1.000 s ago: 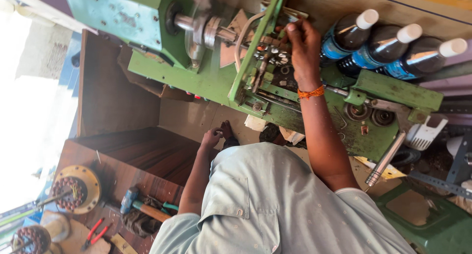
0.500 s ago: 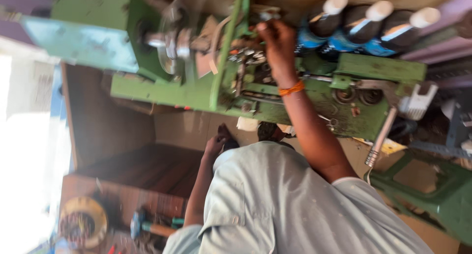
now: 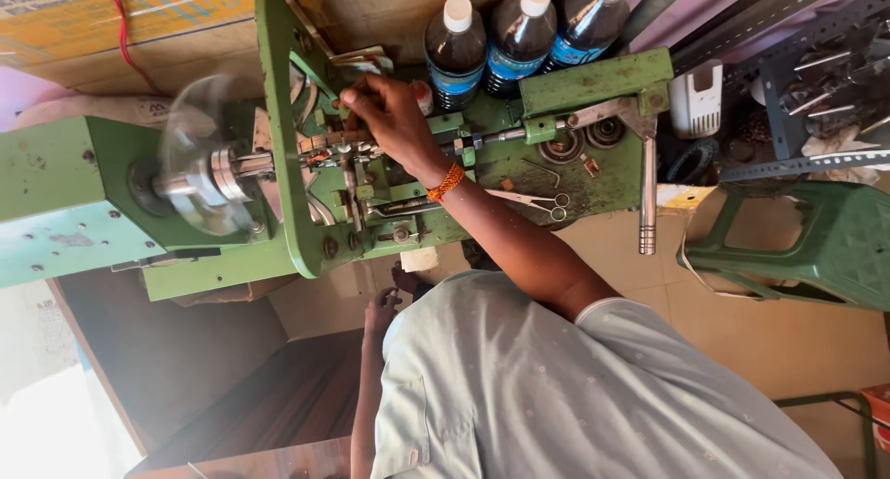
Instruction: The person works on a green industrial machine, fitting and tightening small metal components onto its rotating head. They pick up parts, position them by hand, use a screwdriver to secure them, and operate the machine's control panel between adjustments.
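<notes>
The right hand (image 3: 389, 117) stays pinched on the green metal winding machine (image 3: 297, 229), whose clear wheel (image 3: 190, 159) keeps spinning. The left hand (image 3: 380, 307) waits below; I cannot tell its grip.

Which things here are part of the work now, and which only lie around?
In use: green metal winding machine; blurred spinning disc; right hand, reaching into it.
Lying about: three dark plastic bottles; steel scissors; green plastic stool.

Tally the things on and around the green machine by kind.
Dark bottles with white caps: 3
Green machine: 1
Scissors: 1
Green plastic stool: 1
Cardboard box: 1
Total: 7
</notes>
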